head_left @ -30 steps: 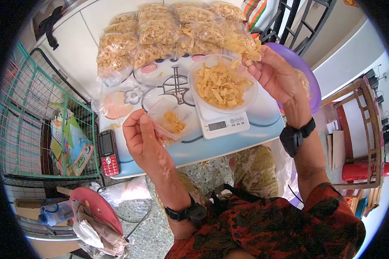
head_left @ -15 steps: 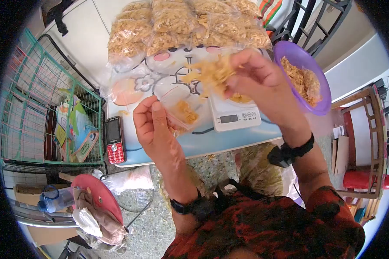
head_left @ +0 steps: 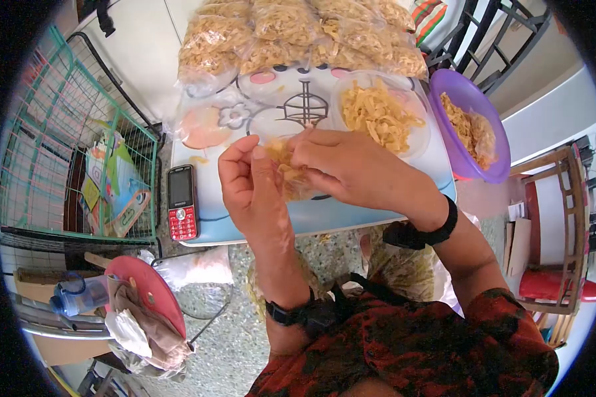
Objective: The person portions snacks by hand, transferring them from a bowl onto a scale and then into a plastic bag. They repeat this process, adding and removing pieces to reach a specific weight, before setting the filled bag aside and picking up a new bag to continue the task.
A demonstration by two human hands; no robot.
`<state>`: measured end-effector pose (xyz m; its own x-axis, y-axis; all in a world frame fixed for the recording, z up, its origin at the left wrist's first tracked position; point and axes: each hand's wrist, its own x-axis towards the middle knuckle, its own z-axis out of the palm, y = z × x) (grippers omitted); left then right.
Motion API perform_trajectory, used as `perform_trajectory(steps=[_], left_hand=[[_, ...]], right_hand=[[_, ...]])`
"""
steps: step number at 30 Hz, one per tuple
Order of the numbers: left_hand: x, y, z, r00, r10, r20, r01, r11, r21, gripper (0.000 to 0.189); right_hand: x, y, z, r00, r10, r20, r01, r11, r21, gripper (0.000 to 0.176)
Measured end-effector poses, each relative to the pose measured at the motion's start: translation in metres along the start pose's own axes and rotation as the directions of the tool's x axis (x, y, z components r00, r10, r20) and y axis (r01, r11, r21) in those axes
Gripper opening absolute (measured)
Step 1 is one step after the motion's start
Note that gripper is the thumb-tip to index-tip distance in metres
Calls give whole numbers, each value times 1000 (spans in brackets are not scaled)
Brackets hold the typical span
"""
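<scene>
Head view only. Hands meet over the near edge of the table (head_left: 371,215). The left hand (head_left: 251,188) pinches the small bag (head_left: 290,177) by its left side, thumb against fingers. The right hand (head_left: 351,169) comes in from the right, fingers bunched and pressed together at the bag's mouth. Whether they grip any strips is hidden.

The bag sits between the two hands, touching both and held off the tabletop, with yellow strips showing through. It is mostly covered, so its long axis can't be read. The left hand holds it while the right works at the top.

The clear bowl (head_left: 381,119) of strips lies just beyond the right knuckles, the purple bowl (head_left: 471,126) further right and the filled bags (head_left: 291,33) at the far edge. The phone (head_left: 182,202) lies left of the left hand.
</scene>
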<state>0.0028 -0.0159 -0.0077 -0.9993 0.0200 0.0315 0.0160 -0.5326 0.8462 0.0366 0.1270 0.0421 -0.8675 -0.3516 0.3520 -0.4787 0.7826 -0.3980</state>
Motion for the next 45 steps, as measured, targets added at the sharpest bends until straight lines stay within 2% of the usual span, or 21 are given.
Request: perform_trajectory(steps=[4,8,10,14,17,20,23,26,29,32,35,37,38,41,44,45], left_hand=[[0,-3,1,998,57,22,-58,998,38,16],[-6,5,3,990,81,118,-92,991,97,17],[-7,6,2,983,113,146,-129,986,104,16],[1,0,-2,995,94,37,-95,995,36,16],[1,3,-1,998,58,1,-58,998,13,16],[2,3,-3,996,85,7,-86,996,15,17],[1,2,-5,991,122,47,-124,992,25,16],[-2,2,-1,983,163,86,-168,984,52,16],[-5,5,4,982,177,70,-178,984,21,14],[-4,6,2,991,129,33,-128,992,-15,13],[-4,10,2,993,121,-7,-121,992,-20,12],[-5,14,5,992,121,-38,-122,992,-26,12],[-4,13,3,991,135,-2,-135,990,-34,11],[-4,10,-1,985,155,75,-152,987,-44,10],[-9,10,3,984,151,96,-149,989,-23,10],[-8,9,0,981,165,106,-164,986,-15,10]], right_hand=[[7,-2,-7,995,-36,98,44,995,-88,11],[10,-1,-8,983,-27,182,65,977,-205,10],[13,-5,-10,981,13,193,27,979,-204,10],[20,-16,-10,982,110,152,-84,982,-167,18],[19,-22,-5,948,292,127,-275,952,-136,16],[15,-23,-2,980,152,129,-157,987,32,17],[9,-12,6,989,15,147,-9,999,-40,16],[16,-15,-3,968,84,238,-64,994,-88,15],[18,-15,1,979,102,177,-77,987,-141,16],[18,-13,12,972,203,117,-192,976,-102,16],[15,-21,13,968,243,63,-249,960,130,17],[11,-19,12,960,191,204,-233,950,206,24],[9,-17,11,949,160,272,-229,943,243,28],[3,-9,8,951,-195,239,142,964,224,41],[3,-9,7,957,-181,226,155,980,126,50],[3,-11,9,954,-122,273,115,992,44,49]])
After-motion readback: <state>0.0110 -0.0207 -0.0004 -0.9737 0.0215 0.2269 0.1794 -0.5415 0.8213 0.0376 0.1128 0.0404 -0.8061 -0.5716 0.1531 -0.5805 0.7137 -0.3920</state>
